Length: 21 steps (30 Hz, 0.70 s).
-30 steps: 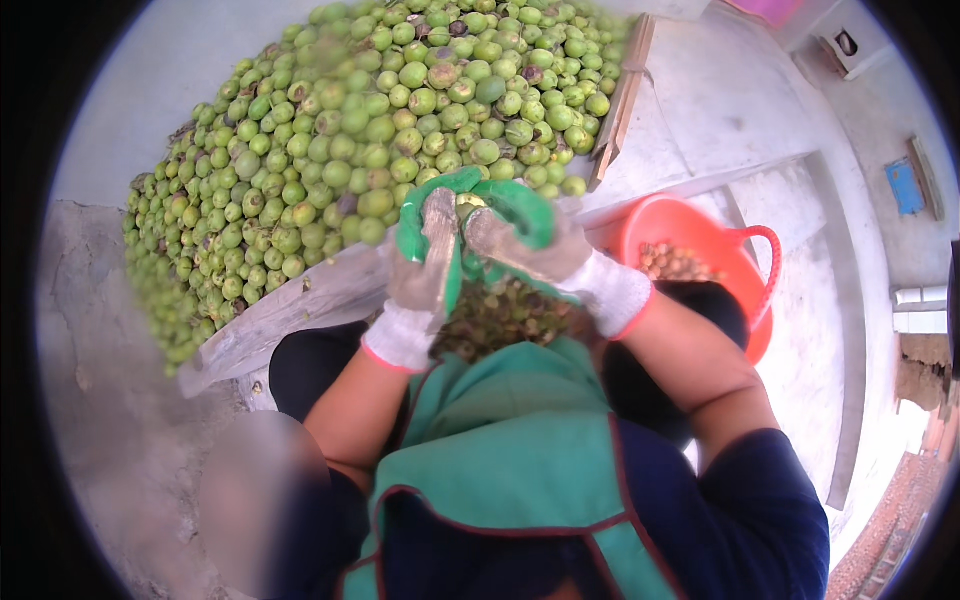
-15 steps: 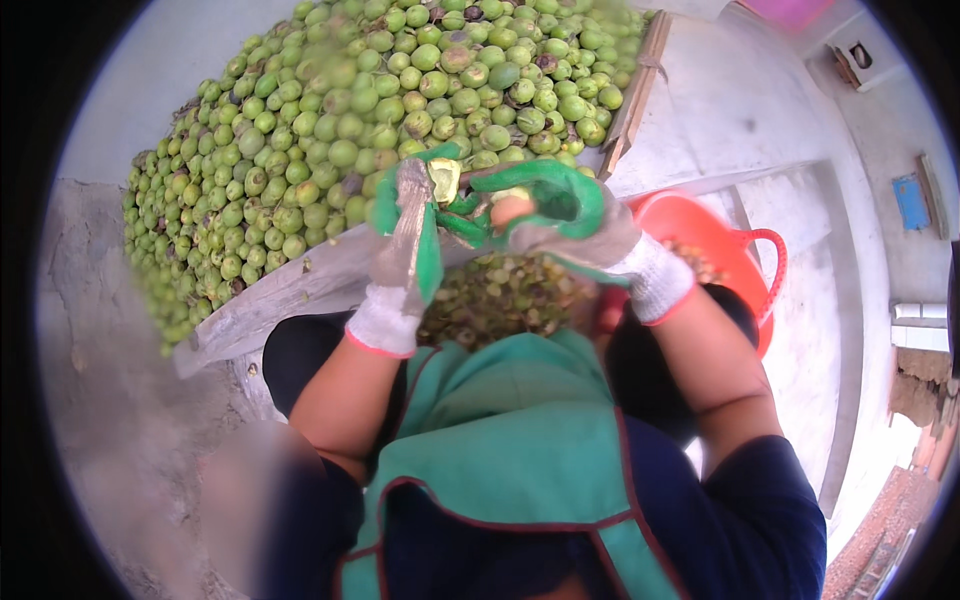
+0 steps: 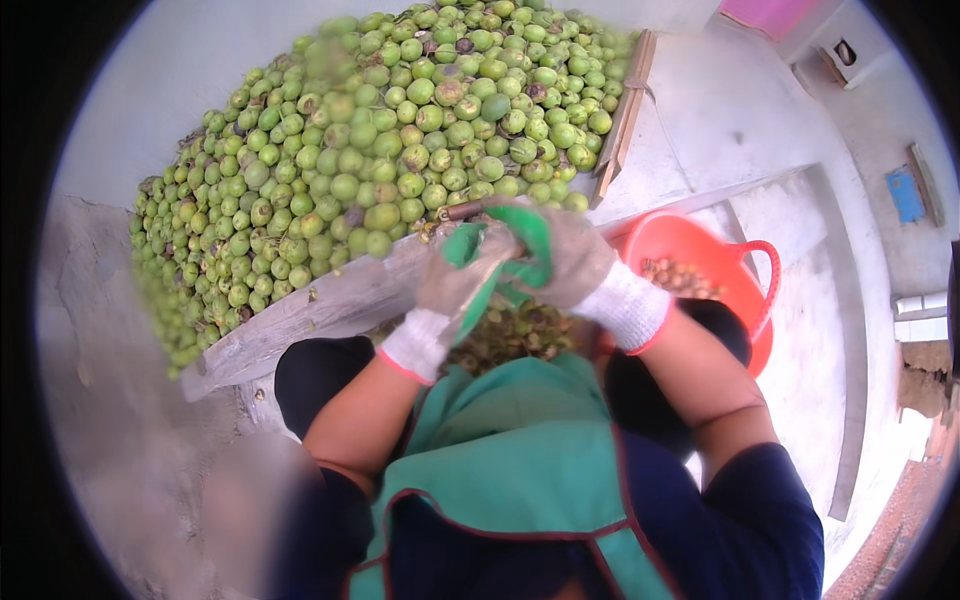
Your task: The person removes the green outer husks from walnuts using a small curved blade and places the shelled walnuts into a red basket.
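My two hands, in grey gloves with green patches and white cuffs, meet in front of the pile of round green fruits (image 3: 390,150). My left hand (image 3: 468,268) is closed, its fingers curled in against the other glove. My right hand (image 3: 562,252) also has its fingers bent round and pressed to the left. Whatever lies between them is hidden by the gloves. A short brown bar (image 3: 464,210) sticks out beside the right fingertips; its kind does not show. Below the hands is a heap of green and brown husk pieces (image 3: 515,332).
A red-orange tub (image 3: 735,255) with a looped handle stands to the right, with brown nuts (image 3: 680,277) inside. A pale board (image 3: 300,305) edges the pile in front, and a wooden plank (image 3: 625,120) bounds it on the right. My green apron (image 3: 520,470) covers my lap.
My hands have come together and lower, nearer to me. The pale opened husk at the left hand and the brownish round thing at the right are now out of sight. The view shifted slightly.
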Tool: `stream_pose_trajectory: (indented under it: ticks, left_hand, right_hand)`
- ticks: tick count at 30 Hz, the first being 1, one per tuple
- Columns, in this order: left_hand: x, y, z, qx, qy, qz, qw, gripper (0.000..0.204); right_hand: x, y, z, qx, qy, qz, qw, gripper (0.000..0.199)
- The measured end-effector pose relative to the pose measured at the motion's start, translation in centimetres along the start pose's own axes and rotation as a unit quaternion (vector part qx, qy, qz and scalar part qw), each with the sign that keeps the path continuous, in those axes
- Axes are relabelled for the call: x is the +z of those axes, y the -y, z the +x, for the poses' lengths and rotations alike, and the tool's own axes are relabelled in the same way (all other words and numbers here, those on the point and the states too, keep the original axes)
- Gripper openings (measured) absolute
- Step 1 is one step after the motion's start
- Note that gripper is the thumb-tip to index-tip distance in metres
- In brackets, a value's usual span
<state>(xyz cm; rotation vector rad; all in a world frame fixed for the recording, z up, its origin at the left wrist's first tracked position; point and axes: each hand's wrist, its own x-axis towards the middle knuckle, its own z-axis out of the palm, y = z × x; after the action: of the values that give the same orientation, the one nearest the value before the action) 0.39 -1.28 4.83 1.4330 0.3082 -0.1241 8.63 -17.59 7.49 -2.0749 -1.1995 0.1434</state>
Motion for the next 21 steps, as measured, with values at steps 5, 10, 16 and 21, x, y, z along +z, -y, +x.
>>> stream_pose_trajectory:
  ticks: [5, 10, 16, 21]
  left_hand:
    - [-0.5, 1.2, 0.3, -0.048, 0.041, -0.245, 0.968, 0.039]
    - [-1.0, 0.2, 0.5, 0.032, 0.077, 0.045, 0.996, 0.040]
    - [-1.5, 3.2, 1.4, 0.064, -0.005, -0.021, 0.998, 0.038]
    - [-0.7, 2.7, 1.2, 0.003, -0.049, -0.191, 0.980, 0.034]
  right_hand:
    - [1.0, -0.1, -0.1, 0.039, -0.045, -0.037, 0.998, 0.057]
    - [-0.8, 0.5, 0.5, 0.038, 0.107, -0.054, 0.992, 0.061]
    - [-0.6, 1.7, 0.4, 0.074, 0.029, -0.074, 0.994, 0.060]
    - [0.2, 1.2, 0.7, 0.093, 0.032, -0.091, 0.991, 0.060]
